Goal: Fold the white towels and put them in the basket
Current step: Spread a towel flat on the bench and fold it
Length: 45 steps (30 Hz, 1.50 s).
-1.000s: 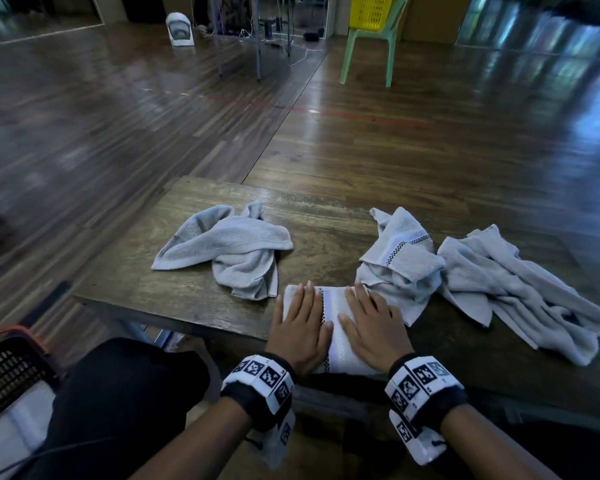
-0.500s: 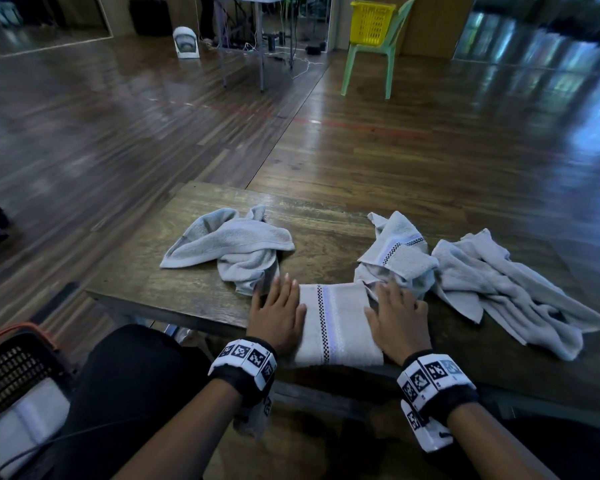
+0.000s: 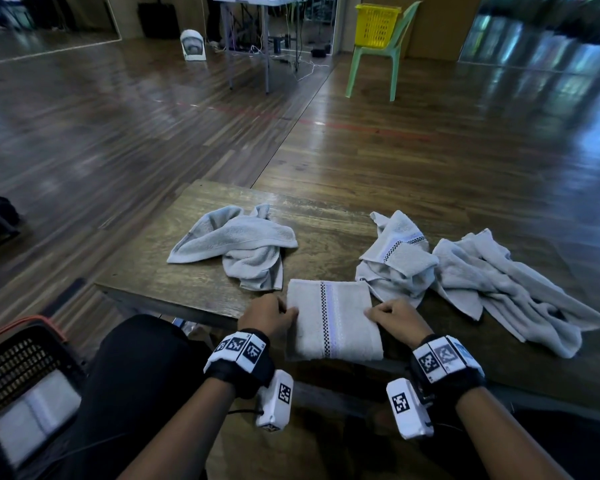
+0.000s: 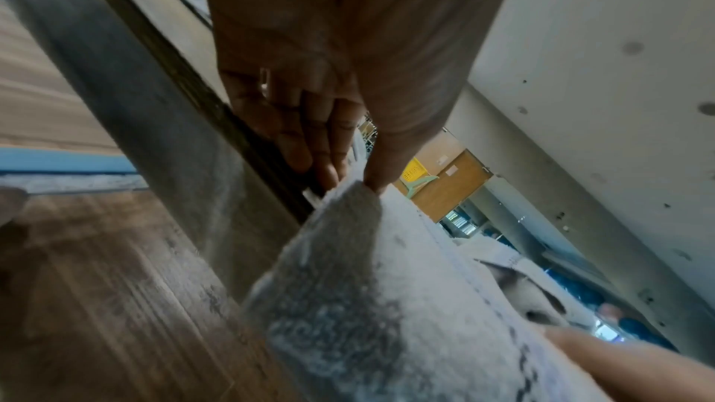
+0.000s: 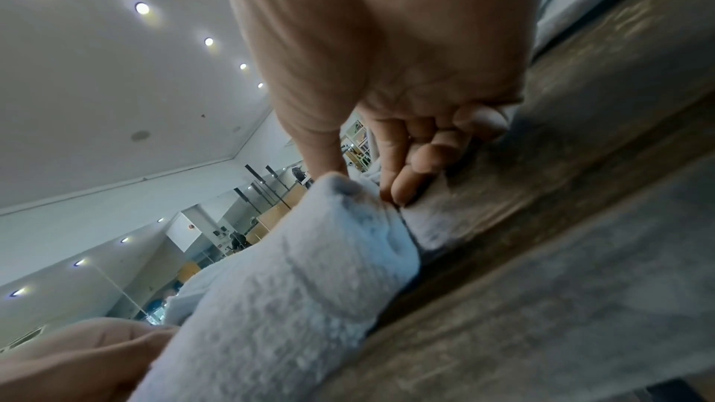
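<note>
A folded white towel (image 3: 331,320) with a checkered stripe lies at the near edge of the wooden table (image 3: 194,289). My left hand (image 3: 274,311) pinches its left edge (image 4: 348,213) between thumb and fingers. My right hand (image 3: 392,315) pinches its right edge (image 5: 348,204) the same way. Unfolded towels lie behind: one at the left (image 3: 238,245), one with a checkered band (image 3: 395,265), one at the far right (image 3: 506,289). A dark basket (image 3: 18,358) with an orange rim stands on the floor at my lower left, with a folded white towel (image 3: 32,420) inside.
My dark-clad knee (image 3: 136,368) sits between the basket and the table. Wooden floor spreads all around. Far back stand a green chair (image 3: 378,67) bearing a yellow basket (image 3: 376,24), a folding table (image 3: 250,36) and a small white fan (image 3: 193,45).
Both hands slid apart from the top of the folded towel to its left and right edges, and their flat fingers have curled to pinch those edges.
</note>
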Each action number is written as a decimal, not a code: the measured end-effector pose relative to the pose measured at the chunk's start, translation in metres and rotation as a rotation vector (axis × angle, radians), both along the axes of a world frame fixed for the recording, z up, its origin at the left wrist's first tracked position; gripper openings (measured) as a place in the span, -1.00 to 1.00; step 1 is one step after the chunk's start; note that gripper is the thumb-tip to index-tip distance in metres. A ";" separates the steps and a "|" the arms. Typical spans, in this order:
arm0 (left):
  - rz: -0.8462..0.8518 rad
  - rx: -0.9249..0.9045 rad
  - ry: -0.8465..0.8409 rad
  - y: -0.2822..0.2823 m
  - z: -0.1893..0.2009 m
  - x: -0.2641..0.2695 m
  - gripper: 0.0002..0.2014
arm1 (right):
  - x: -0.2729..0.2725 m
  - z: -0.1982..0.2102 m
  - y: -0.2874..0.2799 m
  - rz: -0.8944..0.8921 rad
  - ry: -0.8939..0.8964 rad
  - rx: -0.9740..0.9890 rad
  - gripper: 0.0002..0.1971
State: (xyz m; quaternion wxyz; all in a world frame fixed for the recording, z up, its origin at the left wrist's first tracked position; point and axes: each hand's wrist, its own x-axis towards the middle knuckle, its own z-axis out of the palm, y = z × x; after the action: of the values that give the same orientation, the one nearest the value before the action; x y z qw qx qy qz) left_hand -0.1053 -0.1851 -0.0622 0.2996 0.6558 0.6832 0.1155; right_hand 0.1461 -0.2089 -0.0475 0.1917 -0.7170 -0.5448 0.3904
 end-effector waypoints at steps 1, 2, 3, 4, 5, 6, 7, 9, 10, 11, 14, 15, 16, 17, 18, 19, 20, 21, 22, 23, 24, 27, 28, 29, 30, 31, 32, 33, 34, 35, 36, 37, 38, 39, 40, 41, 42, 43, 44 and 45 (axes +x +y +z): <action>-0.002 -0.014 -0.017 0.002 -0.001 0.000 -0.71 | -0.001 0.000 0.001 -0.004 0.012 -0.009 -0.65; -0.002 -0.027 -0.032 0.003 -0.001 0.001 -0.70 | -0.002 0.001 0.001 -0.004 0.020 -0.017 -0.62; -0.001 -0.035 -0.048 0.003 -0.002 0.002 -0.69 | -0.004 0.001 0.002 -0.006 0.021 -0.034 -0.60; 0.004 -0.044 -0.062 0.003 -0.001 0.002 -0.68 | -0.006 0.002 0.002 -0.005 0.025 -0.045 -0.61; 0.009 -0.058 -0.077 0.002 0.000 0.003 -0.68 | -0.007 0.004 0.003 -0.002 0.031 -0.062 -0.63; 0.010 -0.070 -0.085 0.001 0.001 0.005 -0.68 | -0.008 0.005 0.003 0.004 0.034 -0.073 -0.66; 0.008 -0.072 -0.093 -0.001 0.002 0.006 -0.68 | -0.009 0.005 0.004 0.010 0.039 -0.083 -0.67; 0.019 -0.062 -0.133 -0.003 0.004 0.008 -0.68 | -0.010 0.005 0.004 0.024 0.052 -0.092 -0.68; 0.039 -0.047 -0.170 -0.004 0.005 0.009 -0.68 | -0.010 0.005 0.004 0.027 0.061 -0.095 -0.72; 0.062 -0.029 -0.212 -0.005 0.006 0.009 -0.69 | -0.011 0.005 0.003 0.029 0.079 -0.101 -0.77; 0.126 -0.054 -0.368 -0.006 0.008 0.009 -0.69 | -0.012 0.007 0.002 0.016 0.162 -0.133 -0.89; 0.140 -0.073 -0.407 -0.005 0.008 0.008 -0.72 | -0.012 0.007 0.002 -0.007 0.199 -0.142 -0.92; 0.146 -0.102 -0.435 -0.004 0.008 0.007 -0.80 | -0.011 0.007 0.001 -0.039 0.241 -0.146 -0.94; 0.149 -0.131 -0.464 -0.004 0.009 0.006 -0.88 | -0.010 0.007 0.001 -0.081 0.287 -0.149 -0.95; 0.144 -0.160 -0.483 -0.004 0.008 0.006 -0.86 | -0.009 0.006 0.001 -0.125 0.340 -0.155 -0.96; 0.142 -0.194 -0.502 -0.004 0.008 0.006 -0.82 | -0.008 0.007 0.001 -0.165 0.397 -0.168 -0.94; 0.143 -0.217 -0.526 -0.005 0.009 0.006 -0.83 | -0.007 0.008 -0.001 -0.195 0.455 -0.188 -0.90; 0.156 -0.241 -0.555 -0.008 0.011 0.007 -0.87 | -0.007 0.009 -0.002 -0.220 0.506 -0.213 -0.85; 0.184 -0.270 -0.594 -0.011 0.014 0.008 -0.89 | -0.007 0.011 -0.005 -0.239 0.551 -0.231 -0.80; 0.223 -0.294 -0.636 -0.014 0.015 0.008 -0.90 | -0.007 0.013 -0.008 -0.255 0.591 -0.238 -0.76; 0.246 -0.308 -0.667 -0.017 0.017 0.008 -0.90 | -0.008 0.016 -0.011 -0.264 0.623 -0.236 -0.75; 0.249 -0.296 -0.711 -0.029 0.022 0.003 -0.92 | -0.013 0.025 -0.026 -0.250 0.642 -0.191 -0.87; 0.243 -0.285 -0.722 -0.034 0.026 0.000 -0.93 | -0.017 0.030 -0.031 -0.236 0.641 -0.172 -0.92; 0.238 -0.272 -0.736 -0.038 0.031 -0.003 -0.93 | -0.021 0.036 -0.036 -0.218 0.637 -0.153 -0.95; 0.228 -0.262 -0.745 -0.042 0.037 -0.007 -0.93 | -0.026 0.044 -0.042 -0.198 0.630 -0.131 -0.95; 0.220 -0.254 -0.754 -0.048 0.046 -0.011 -0.93 | -0.031 0.053 -0.047 -0.184 0.615 -0.105 -0.94; 0.219 -0.242 -0.762 -0.053 0.055 -0.015 -0.92 | -0.038 0.063 -0.052 -0.175 0.601 -0.070 -0.89; 0.226 -0.222 -0.777 -0.058 0.067 -0.020 -0.90 | -0.043 0.074 -0.056 -0.173 0.590 -0.033 -0.84; 0.232 -0.197 -0.793 -0.063 0.079 -0.025 -0.87 | -0.049 0.086 -0.060 -0.170 0.591 0.009 -0.81; 0.232 -0.165 -0.805 -0.069 0.093 -0.030 -0.85 | -0.055 0.101 -0.065 -0.164 0.591 0.048 -0.82; 0.223 -0.122 -0.818 -0.074 0.108 -0.035 -0.86 | -0.059 0.114 -0.068 -0.151 0.593 0.079 -0.86; 0.212 -0.076 -0.834 -0.080 0.123 -0.039 -0.90 | -0.064 0.128 -0.072 -0.128 0.589 0.105 -0.92; 0.201 -0.031 -0.854 -0.085 0.138 -0.044 -0.92 | -0.068 0.141 -0.074 -0.102 0.586 0.132 -0.93; 0.195 0.010 -0.866 -0.091 0.153 -0.048 -0.92 | -0.073 0.154 -0.075 -0.081 0.578 0.161 -0.89; 0.189 0.045 -0.878 -0.096 0.166 -0.054 -0.93 | -0.077 0.166 -0.076 -0.057 0.577 0.191 -0.85; 0.181 0.073 -0.888 -0.102 0.178 -0.060 -0.97 | -0.082 0.177 -0.077 -0.031 0.582 0.215 -0.84; 0.179 0.101 -0.898 -0.108 0.188 -0.068 -0.97 | -0.087 0.186 -0.078 -0.002 0.588 0.236 -0.85; 0.184 0.129 -0.902 -0.116 0.196 -0.076 -0.93 | -0.094 0.193 -0.077 0.032 0.594 0.249 -0.87; 0.191 0.157 -0.903 -0.124 0.203 -0.084 -0.91 | -0.101 0.199 -0.077 0.070 0.597 0.258 -0.88; 0.204 0.182 -0.901 -0.131 0.209 -0.092 -0.91 | -0.110 0.203 -0.077 0.109 0.595 0.267 -0.88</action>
State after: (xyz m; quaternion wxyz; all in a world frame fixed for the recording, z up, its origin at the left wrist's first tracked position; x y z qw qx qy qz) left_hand -0.1975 -0.3166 0.1465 0.4948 0.4936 0.5329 0.4771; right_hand 0.0360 -0.2861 0.1554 0.4135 -0.5100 -0.5488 0.5174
